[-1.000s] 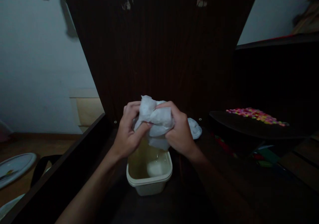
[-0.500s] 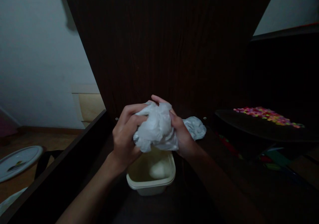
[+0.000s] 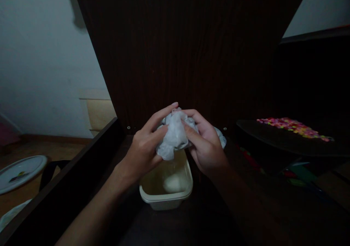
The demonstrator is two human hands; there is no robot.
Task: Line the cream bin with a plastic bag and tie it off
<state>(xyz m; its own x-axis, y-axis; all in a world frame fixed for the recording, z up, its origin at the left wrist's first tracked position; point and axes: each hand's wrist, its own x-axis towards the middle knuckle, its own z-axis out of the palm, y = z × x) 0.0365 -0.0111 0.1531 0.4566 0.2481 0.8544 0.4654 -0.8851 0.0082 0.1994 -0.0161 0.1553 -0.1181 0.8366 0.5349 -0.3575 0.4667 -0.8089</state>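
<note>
Between my two hands is a crumpled white plastic bag [image 3: 175, 133], squeezed into a ball. My left hand [image 3: 146, 142] wraps its left side, thumb and fingers pressed into the plastic. On the other side my right hand [image 3: 206, 140] grips it, thumb across the front. Just below the bag stands a cream plastic tub [image 3: 166, 196], its far part covered by my hands; a pale rounded patch shows inside, which I cannot make out. Behind my right hand a second crumpled bag [image 3: 221, 137] lies on the dark surface, mostly hidden.
A dark wooden panel [image 3: 186, 56] rises behind. To the left runs a dark raised edge [image 3: 68, 173], and beyond it a white round lid-like thing [image 3: 24, 171] near the floor. At right, a dark curved shelf [image 3: 273, 140] carries small colourful pieces [image 3: 295, 128].
The bag is bunched smaller and tighter. My right hand has turned and closed further round it, now covering more of the second bag behind. The tub stays in place.
</note>
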